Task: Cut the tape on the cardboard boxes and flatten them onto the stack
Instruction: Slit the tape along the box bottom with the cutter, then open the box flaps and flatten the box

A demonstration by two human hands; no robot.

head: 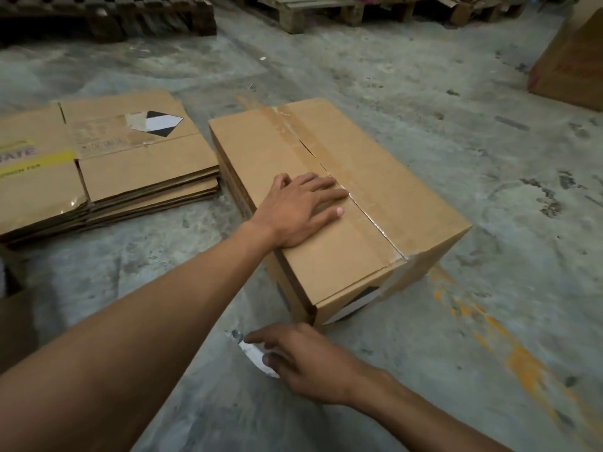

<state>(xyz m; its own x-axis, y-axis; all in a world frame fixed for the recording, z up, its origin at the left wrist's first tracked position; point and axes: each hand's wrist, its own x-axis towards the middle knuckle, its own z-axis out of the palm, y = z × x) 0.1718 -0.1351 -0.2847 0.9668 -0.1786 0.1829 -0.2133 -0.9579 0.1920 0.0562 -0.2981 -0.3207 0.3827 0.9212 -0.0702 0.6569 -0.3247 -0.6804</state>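
A: Where is the cardboard box (342, 203) sitting?

B: On the concrete floor (424, 93), about the middle of the scene, closed, its long side running from near right to far left. A strip of brown tape (326, 158) runs along the top seam, and the seam looks split along the tape's length, with a shiny torn edge toward the near end.

A: And the stack?

B: The stack of flattened boxes (98, 164) lies just left of the box, close beside it with a narrow gap. The top sheet carries a black-and-white diamond label (160, 123) and some yellow tape (39, 158) at its left end.

A: What is the left hand (300, 210) doing?

B: It lies flat on the box's top, palm down, fingers (326, 187) straight and slightly spread, their tips reaching the tape at the seam.

A: The right hand (310, 363)?

B: Low over the floor, near the box's near corner. Its thumb and forefinger pinch a small cutter blade (253, 352), pale and blurred, pointing left. I cannot tell whether the blade touches the floor.

A: Anything else around?

B: Wooden pallets (293, 8) along the far edge, another brown box (574, 66) at the far right, and worn orange paint marks (509, 340) on the floor at the near right.
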